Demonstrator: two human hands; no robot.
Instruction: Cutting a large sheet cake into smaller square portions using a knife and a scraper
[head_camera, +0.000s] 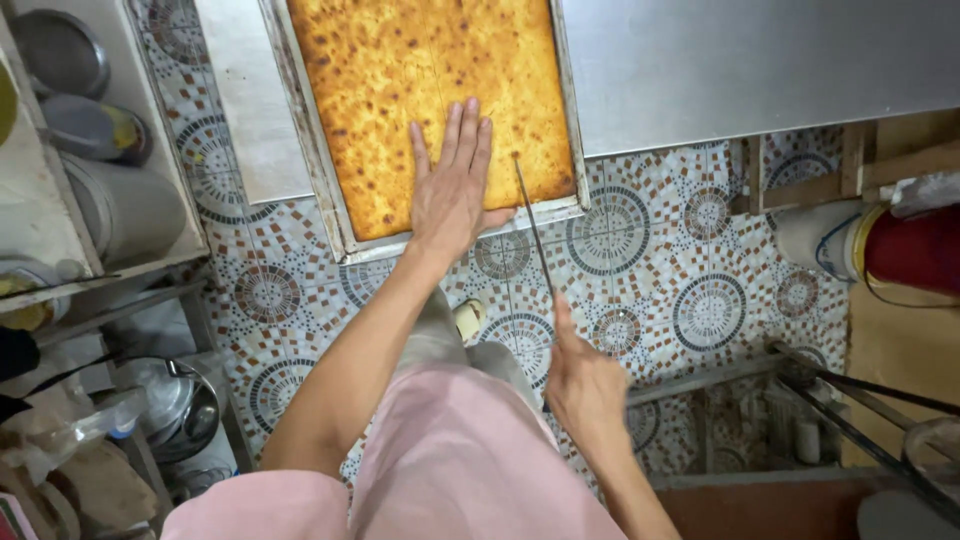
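The baked slab (430, 90) lies in its metal tray (330, 190) on the steel counter (760, 60). The left hand (452, 190) presses flat on it, fingers spread (apparently to steady it). The right hand (583, 385) grips a long knife (533, 225), tip at the slab's near edge.

My left hand (452, 185) lies flat on the golden-brown baked slab (430, 90), near its front edge. The slab sits in a rectangular metal tray (325, 190), which rests on the flat steel surface (760, 60) and juts out over the patterned tiled floor (680, 270). My right hand (585, 385), nearer to me and to the right, holds a long thin metal blade (532, 225) whose tip meets the slab's front edge just right of my left hand. Shelves with round metal pans (60, 50) stand at the left; a red bucket (915, 250) lies at the right.
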